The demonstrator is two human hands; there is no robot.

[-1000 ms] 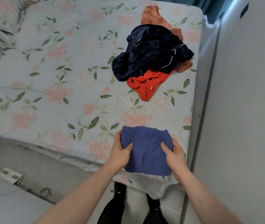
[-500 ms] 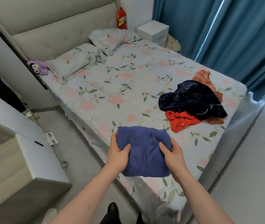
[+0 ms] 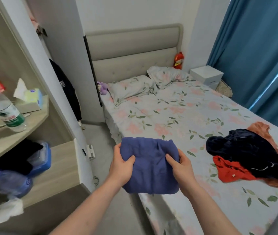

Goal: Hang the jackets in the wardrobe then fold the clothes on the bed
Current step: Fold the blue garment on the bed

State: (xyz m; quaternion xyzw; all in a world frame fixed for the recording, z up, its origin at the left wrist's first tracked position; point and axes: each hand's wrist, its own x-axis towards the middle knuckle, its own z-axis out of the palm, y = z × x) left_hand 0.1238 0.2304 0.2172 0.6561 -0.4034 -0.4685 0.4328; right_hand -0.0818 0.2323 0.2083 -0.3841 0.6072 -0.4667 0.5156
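Beside the bed (image 3: pixel 177 116), both hands (image 3: pixel 120 167) (image 3: pixel 181 164) grip a folded blue garment (image 3: pixel 150 168).

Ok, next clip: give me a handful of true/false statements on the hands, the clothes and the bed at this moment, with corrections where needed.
1. Both the left hand and the right hand grip the folded blue cloth garment. True.
2. The folded blue garment lies flat in the middle of the floral-sheeted bed. False: it is held up at the bed's near edge.
3. A crumpled navy velvet garment lies on top of a red cloth garment. True.
4. The pile of unfolded clothes sits on the pillows. False: it lies towards the foot of the bed, far from the two floral pillows.
5. A dark jacket hangs beside the wardrobe. True.
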